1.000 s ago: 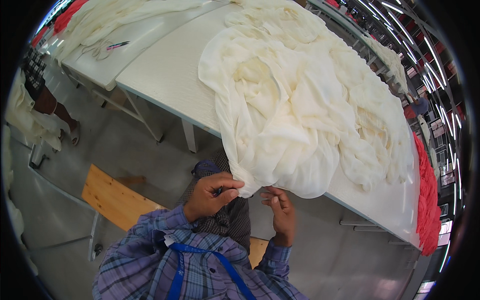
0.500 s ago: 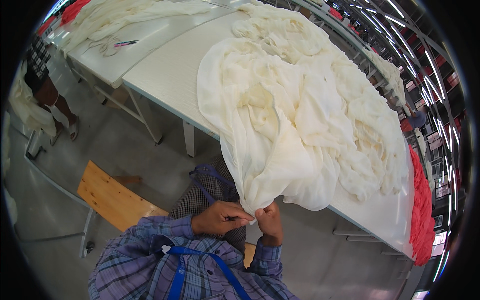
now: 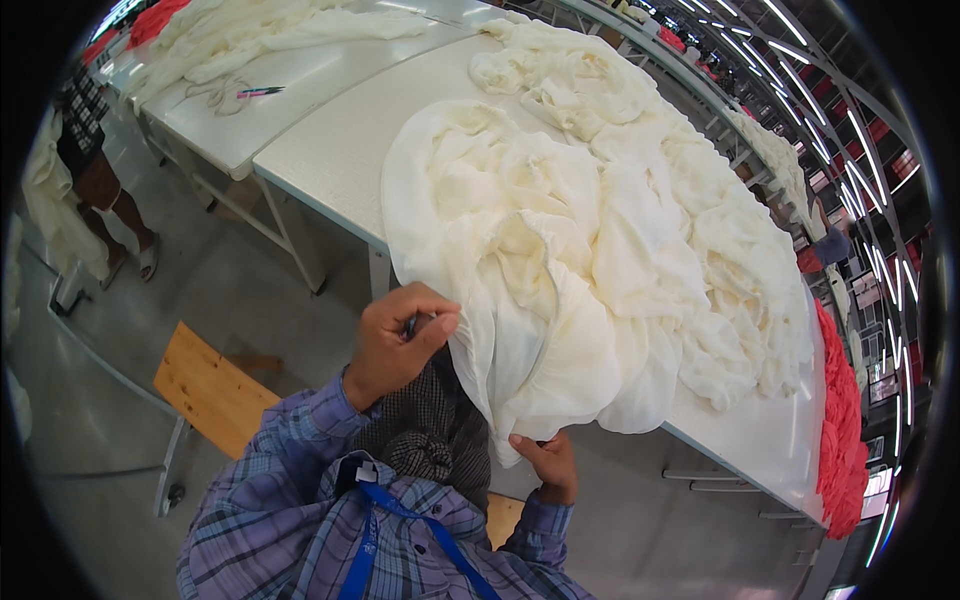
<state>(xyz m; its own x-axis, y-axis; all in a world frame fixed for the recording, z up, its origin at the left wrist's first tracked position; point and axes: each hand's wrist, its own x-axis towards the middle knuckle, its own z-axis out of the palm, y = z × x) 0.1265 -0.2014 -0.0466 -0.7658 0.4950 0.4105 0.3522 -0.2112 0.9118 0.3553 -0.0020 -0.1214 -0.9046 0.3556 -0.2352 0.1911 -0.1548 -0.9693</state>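
A large heap of cream-white thin cloth (image 3: 560, 330) is spread over the table and hangs over its near edge toward my lap. My right hand (image 3: 550, 464) is closed on the lowest hanging edge of this cloth, the thumb lying on top. My left hand (image 3: 402, 335) is raised at the cloth's left edge, its fingers curled and thumb and forefinger close together. Whether a thread or a bit of the cloth is between those fingertips is too small to tell.
The cloth lies on a white table (image 3: 330, 150). A second table (image 3: 215, 130) at the far left carries more cream cloth and a small pink-and-dark tool (image 3: 260, 92). Red cloth (image 3: 840, 430) hangs at the right. Beside me is a wooden bench (image 3: 215, 390); a person (image 3: 95, 180) stands at the left.
My left hand has left the gathered hem by my right hand and risen up and left along the cloth's edge. My right hand has shifted slightly, still holding the hem.
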